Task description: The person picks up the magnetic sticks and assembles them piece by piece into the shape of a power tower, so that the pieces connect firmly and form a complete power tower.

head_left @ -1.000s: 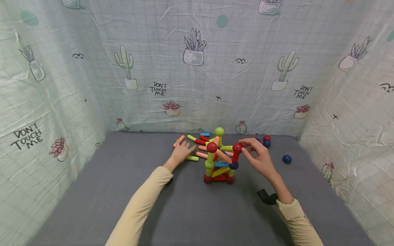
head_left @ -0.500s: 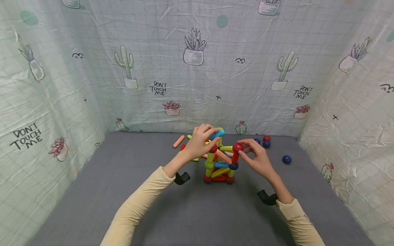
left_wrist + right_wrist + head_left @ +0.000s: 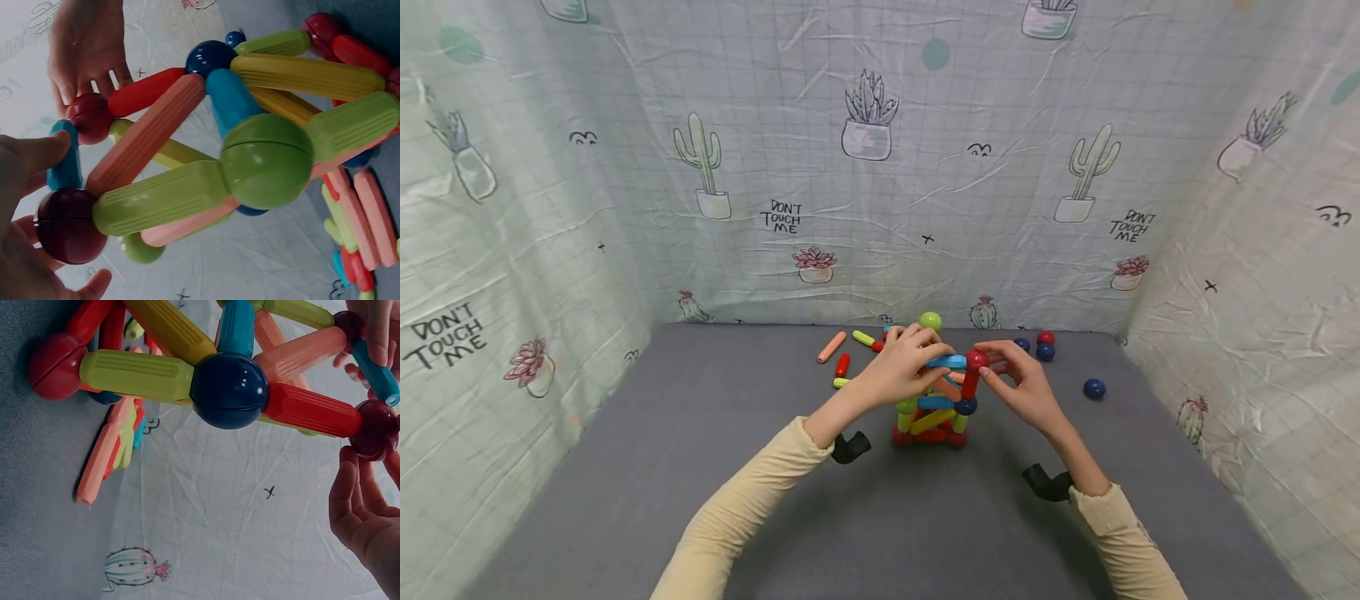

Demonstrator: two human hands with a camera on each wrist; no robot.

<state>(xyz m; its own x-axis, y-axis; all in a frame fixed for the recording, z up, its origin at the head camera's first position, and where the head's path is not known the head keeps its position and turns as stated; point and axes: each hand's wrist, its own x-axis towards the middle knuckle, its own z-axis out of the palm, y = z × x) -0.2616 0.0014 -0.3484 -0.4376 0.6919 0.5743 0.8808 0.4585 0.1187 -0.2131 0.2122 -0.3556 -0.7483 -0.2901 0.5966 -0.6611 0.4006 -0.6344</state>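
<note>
My left hand [image 3: 898,371] pinches a blue magnetic rod [image 3: 949,362] at the top of a tower of coloured rods and balls. In the left wrist view the blue rod [image 3: 64,164] lies between two red balls. One end meets the left red ball [image 3: 70,226]; in the right wrist view the other end sits right at the second red ball [image 3: 373,430], a small gap hard to judge. My right hand [image 3: 1026,385] holds that second red ball [image 3: 977,360] with its fingertips. Below it a red rod [image 3: 314,409] joins a dark blue ball [image 3: 229,390].
Loose rods, among them an orange rod [image 3: 831,347] and a red rod [image 3: 842,365], lie behind and left of the tower. At the back right are a red ball [image 3: 1046,337] and several blue balls, one blue ball [image 3: 1094,388] apart. A printed curtain [image 3: 737,267] surrounds the grey table [image 3: 700,417].
My left hand has picked up the blue rod from the loose pieces and brought it right, to the tower's top, lowering it between the red balls. The right hand has stayed at its red ball.
</note>
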